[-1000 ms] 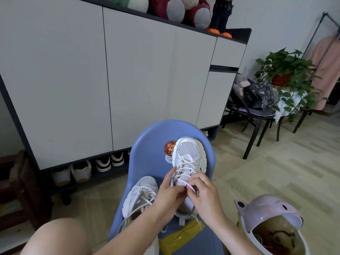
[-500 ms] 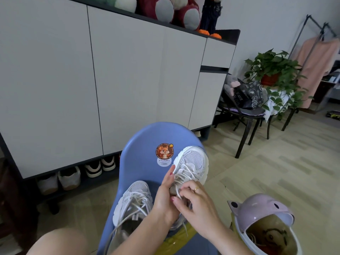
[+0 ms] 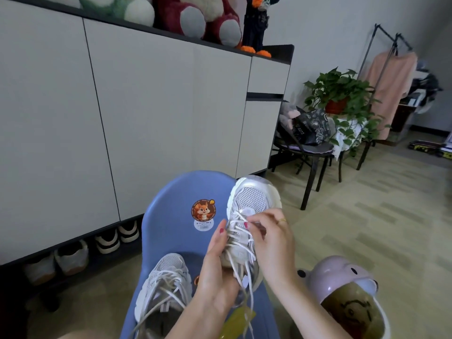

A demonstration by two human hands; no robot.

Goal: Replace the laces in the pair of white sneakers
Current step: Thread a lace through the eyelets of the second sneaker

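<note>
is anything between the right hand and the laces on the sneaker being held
Nothing visible. The right hand is already on the laces near the toe, fingers pinching them, while the left hand grips the sneaker.

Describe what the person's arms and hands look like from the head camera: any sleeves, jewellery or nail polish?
Both forearms are bare, with no sleeves in view. The left hand has red polish on the visible thumbnail. The right hand wears a thin gold ring on one finger and shows red polish on a nail. No gloves, watch or bracelets are visible.
</note>
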